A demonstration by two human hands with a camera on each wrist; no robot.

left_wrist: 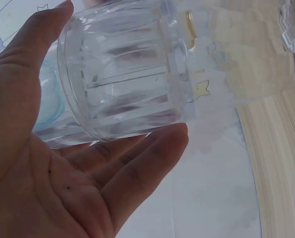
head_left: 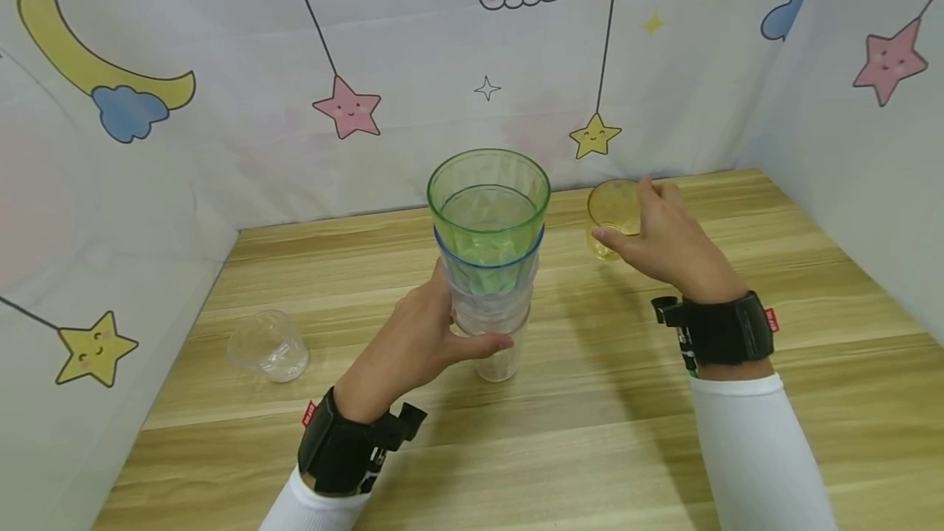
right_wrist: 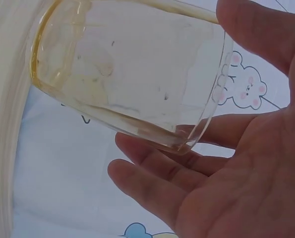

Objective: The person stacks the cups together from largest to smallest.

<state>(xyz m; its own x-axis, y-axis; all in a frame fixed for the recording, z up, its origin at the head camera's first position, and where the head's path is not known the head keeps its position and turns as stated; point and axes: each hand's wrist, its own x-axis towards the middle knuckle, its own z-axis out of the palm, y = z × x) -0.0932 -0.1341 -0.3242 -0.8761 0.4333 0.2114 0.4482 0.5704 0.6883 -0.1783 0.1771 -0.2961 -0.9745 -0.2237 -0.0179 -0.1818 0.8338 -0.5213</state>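
Observation:
In the middle of the head view stands a tall stack of nested see-through cups, with a green cup [head_left: 509, 228] on top. Below it come a blue-rimmed cup [head_left: 451, 269] and clear cups [head_left: 497, 363]. My left hand [head_left: 413, 342] grips the stack from the left at its middle, thumb across the front. The left wrist view shows ribbed clear cups [left_wrist: 127, 74] between thumb and fingers. Farther back on the right, my right hand [head_left: 671, 244] holds a yellow cup [head_left: 610, 215] near its rim, thumb on one side and fingers on the other.
A clear cup [head_left: 271, 347] lies tilted on the left of the wooden table [head_left: 590, 449]. White cloth walls [head_left: 413, 47] with printed stars, moons and animals rise behind the table and at both sides.

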